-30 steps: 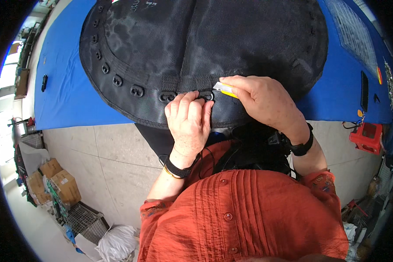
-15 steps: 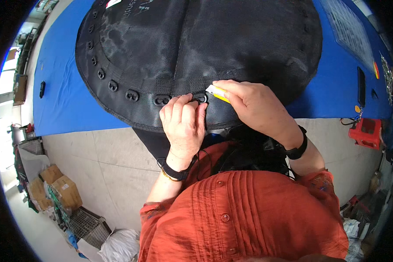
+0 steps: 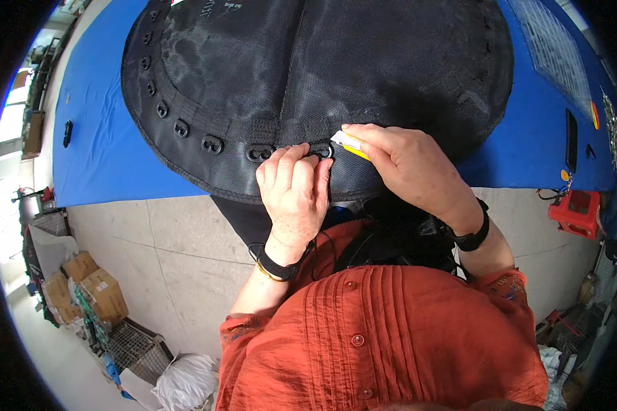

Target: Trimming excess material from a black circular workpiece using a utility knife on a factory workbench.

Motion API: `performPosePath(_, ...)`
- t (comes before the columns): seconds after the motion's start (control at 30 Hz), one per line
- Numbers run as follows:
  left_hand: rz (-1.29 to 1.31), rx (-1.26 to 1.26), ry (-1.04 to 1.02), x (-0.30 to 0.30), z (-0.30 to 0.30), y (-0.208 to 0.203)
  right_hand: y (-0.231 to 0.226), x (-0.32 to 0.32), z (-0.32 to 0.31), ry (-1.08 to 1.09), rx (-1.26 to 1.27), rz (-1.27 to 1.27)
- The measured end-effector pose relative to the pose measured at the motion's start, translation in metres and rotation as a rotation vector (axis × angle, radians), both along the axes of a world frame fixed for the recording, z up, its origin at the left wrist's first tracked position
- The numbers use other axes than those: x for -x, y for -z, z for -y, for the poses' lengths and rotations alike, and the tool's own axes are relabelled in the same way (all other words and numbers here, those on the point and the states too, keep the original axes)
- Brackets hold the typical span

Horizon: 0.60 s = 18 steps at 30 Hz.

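A large round mat of black mesh fabric [image 3: 363, 75] has a centre seam and a row of black plastic clips [image 3: 212, 144] along its near-left border. My left hand [image 3: 293, 188] rests on the near edge with bent fingers pinching one of these black clips [image 3: 318, 148], mostly hidden under the fingertips. A bright metal loop [image 3: 331, 151] shows beside it. My right hand [image 3: 418, 164] grips a yellow utility knife [image 3: 354, 151], its pale tip end close to the pinched clip. Whether the blade touches the fabric I cannot tell.
The mat lies on a blue-covered table [image 3: 92, 137]. At its right are a clear plastic sheet [image 3: 552, 51], a black bar-shaped thing [image 3: 571, 140] and a red stool-like frame [image 3: 574, 212]. Cardboard boxes [image 3: 103, 294], a wire crate [image 3: 136, 349] and a white bag [image 3: 185, 383] stand at the lower left.
The mat and both hands sit slightly further right in view. Both grips look the same, and the knife tip stays close to the clip.
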State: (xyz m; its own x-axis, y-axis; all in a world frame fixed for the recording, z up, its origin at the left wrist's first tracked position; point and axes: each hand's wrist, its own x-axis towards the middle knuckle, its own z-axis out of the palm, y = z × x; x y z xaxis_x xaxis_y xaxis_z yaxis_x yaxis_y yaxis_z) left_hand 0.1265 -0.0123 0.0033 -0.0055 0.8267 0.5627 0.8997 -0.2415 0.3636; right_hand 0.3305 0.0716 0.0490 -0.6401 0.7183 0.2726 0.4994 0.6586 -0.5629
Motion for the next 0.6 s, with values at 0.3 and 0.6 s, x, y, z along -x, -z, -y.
performPosePath(0.3, -0.008, 0.005, -0.002, 0.0005, 0.0001, 0.0011, -0.0017, 0.0008, 0.004, 0.049, 0.07, 0.085)
performPosePath(0.6, -0.009, -0.008, -0.004, -0.0002, 0.0003, 0.0011, 0.0058, 0.0021, 0.0031, 0.037, 0.002, 0.01)
